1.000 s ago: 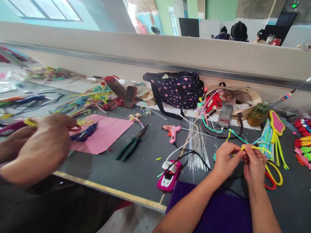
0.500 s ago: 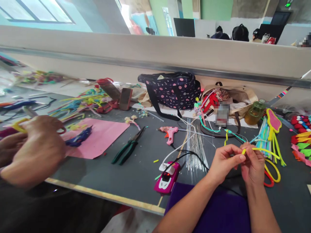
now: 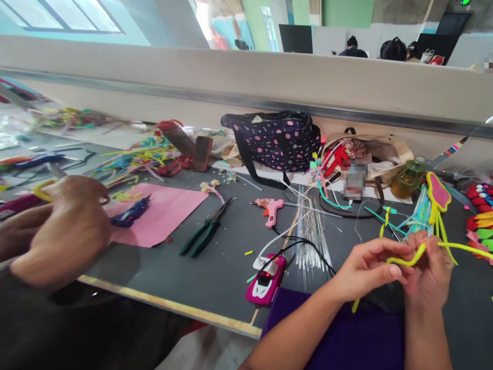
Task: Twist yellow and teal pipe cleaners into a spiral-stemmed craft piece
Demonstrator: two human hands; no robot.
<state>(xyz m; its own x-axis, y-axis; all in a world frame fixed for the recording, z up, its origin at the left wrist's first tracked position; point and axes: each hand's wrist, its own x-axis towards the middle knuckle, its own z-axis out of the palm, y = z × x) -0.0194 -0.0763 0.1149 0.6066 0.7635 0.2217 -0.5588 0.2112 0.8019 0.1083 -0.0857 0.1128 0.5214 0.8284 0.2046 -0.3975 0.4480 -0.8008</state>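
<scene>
In front of me, between my two hands, is a yellow pipe cleaner (image 3: 415,258), with a tightly coiled stretch in the middle. My left hand (image 3: 372,270) has its thumb and fingers closed around one end. The fingers of my right hand (image 3: 429,267) pinch it beside the coil, and a straight tail runs out to the right. Just behind my hands lies a yellow-edged pink shape (image 3: 439,192) with pale blue and yellow strands. A purple surface (image 3: 346,329) is under my forearms.
A co-worker's blurred hand (image 3: 65,231) is at left beside pink paper (image 3: 162,210). Pliers (image 3: 208,228), a pink glue gun (image 3: 273,210), silver wires (image 3: 311,236) and a magenta power strip (image 3: 265,288) lie mid-table. A patterned bag (image 3: 285,144) and green bottle (image 3: 408,177) stand behind.
My hands have shifted right and spread slightly, showing more of the coiled pipe cleaner. Red and yellow loops beside my right hand no longer show. The co-worker's hand moved slightly.
</scene>
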